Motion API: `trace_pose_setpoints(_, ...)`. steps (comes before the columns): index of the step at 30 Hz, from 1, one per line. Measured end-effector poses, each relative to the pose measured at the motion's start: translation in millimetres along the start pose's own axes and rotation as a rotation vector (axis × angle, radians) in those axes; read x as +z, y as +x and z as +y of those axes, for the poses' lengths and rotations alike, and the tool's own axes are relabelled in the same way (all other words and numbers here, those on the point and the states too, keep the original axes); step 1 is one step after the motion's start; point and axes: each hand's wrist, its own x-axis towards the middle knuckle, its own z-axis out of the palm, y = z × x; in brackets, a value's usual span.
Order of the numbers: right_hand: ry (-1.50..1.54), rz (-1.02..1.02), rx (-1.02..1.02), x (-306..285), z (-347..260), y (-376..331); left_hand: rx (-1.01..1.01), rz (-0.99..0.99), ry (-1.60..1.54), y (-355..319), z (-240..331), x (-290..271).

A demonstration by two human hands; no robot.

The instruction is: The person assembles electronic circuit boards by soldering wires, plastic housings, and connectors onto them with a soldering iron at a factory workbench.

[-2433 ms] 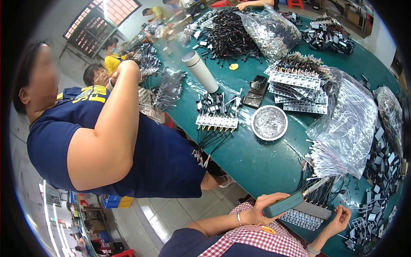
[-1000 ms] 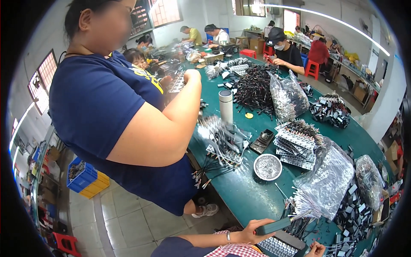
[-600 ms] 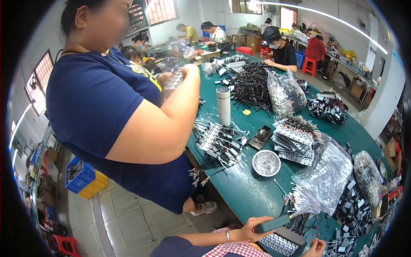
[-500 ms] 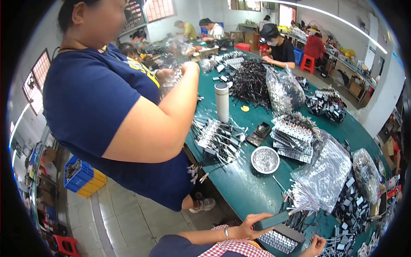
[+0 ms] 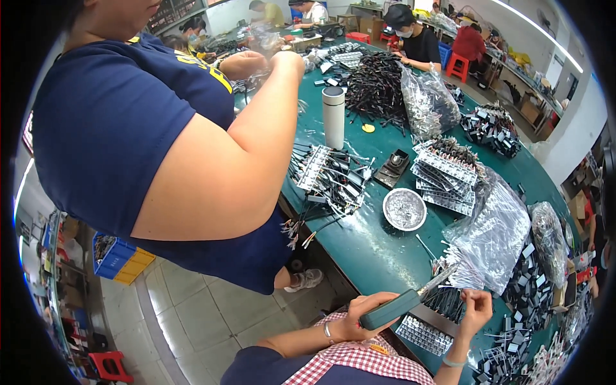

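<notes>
My left hand (image 5: 371, 313), with a bracelet at its wrist, is closed round a thick green-handled tool (image 5: 393, 309). The tool's grey metal shaft points up and right, over the white wire ends (image 5: 467, 274). My right hand (image 5: 476, 310) is at the right of the tool, thumb and fingers pinched near those wire ends. What it pinches, if anything, is too small to make out. Below the shaft a grey bar lies across dark leads, beside a silver slotted tray (image 5: 423, 335). Clear plastic sheeting (image 5: 497, 231) covers part of the wire bundle.
Ahead of my hands a white bowl (image 5: 405, 210) holds greyish residue, near a black stand (image 5: 392, 169) and stacked silver trays (image 5: 446, 176). A flask (image 5: 333, 119) stands farther off. Black parts are heaped to my right. A co-worker in navy (image 5: 147, 141) stands close at left, hands busy with plastic.
The view has shifted. My left hand has turned the tool, so its shaft points more upward over the wires. My right hand has risen toward the wire ends.
</notes>
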Motion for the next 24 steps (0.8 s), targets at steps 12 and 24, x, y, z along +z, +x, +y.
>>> trace_pose_setpoints(12, -0.222, -0.698, -0.594, 330.7, -6.2, 11.2, 0.226, 0.116, 0.172, 3.3, 29.1, -48.4)
trace_pose_setpoints(24, -0.237, -0.74, -0.525, 427.5, 19.6, -46.0, 0.064, 0.248, 0.481, -36.3, 31.1, -81.6)
